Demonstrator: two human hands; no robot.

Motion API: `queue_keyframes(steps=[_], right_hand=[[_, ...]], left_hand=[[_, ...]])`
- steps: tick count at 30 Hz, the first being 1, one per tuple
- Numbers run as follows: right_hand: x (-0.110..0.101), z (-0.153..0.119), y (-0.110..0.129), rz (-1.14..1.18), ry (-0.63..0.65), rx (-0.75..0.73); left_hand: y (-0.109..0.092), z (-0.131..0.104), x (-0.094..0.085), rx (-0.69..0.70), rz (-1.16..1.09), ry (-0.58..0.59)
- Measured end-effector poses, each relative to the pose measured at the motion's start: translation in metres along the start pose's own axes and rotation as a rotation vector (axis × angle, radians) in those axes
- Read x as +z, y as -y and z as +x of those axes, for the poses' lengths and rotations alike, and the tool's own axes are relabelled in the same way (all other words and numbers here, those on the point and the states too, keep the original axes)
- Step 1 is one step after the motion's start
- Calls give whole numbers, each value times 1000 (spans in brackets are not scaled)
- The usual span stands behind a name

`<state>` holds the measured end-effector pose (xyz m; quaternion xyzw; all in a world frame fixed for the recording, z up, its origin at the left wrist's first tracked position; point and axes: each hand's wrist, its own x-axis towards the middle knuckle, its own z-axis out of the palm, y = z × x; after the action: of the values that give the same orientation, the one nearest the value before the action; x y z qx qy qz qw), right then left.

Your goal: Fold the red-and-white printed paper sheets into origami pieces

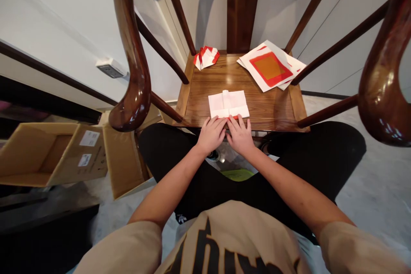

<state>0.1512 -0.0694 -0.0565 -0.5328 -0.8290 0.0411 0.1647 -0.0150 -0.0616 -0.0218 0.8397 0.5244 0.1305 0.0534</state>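
The left hand (210, 135) and right hand (241, 135) rest narrow-set fingers on the folded white-and-red paper (229, 103), pinching or not I can't tell, and uneven pushing could bend it crooked.

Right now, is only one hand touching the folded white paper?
No, the fingers of both the left hand and the right hand are at the folded white paper's near edge.

The left hand (211, 134) and right hand (240, 135) hide part of the near edge of the folded white paper (237, 100); below the grip, black trousers (321, 154) partly cover an unidentifiable green object (237, 174); far left, box label (89, 138) print is illegibly small
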Motion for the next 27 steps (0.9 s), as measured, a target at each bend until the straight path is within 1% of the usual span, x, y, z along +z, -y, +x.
queue_keyframes(steps=[4,8,12,18,24,27], right_hand=[[-1,1,-1,10,9,-3],[-5,1,-2,12,37,-16],[-8,3,-3,14,44,-19],[-8,3,-6,-14,61,-34],[-4,-1,-8,-26,50,-40],[-4,-4,-10,-25,37,-21]], left_hand=[[-11,-4,2,-35,74,28],[-23,-11,8,-83,135,71],[-28,-16,14,-119,184,97],[-33,-16,16,-156,207,76],[-38,-9,14,-190,210,42],[-41,-5,13,-211,211,31]])
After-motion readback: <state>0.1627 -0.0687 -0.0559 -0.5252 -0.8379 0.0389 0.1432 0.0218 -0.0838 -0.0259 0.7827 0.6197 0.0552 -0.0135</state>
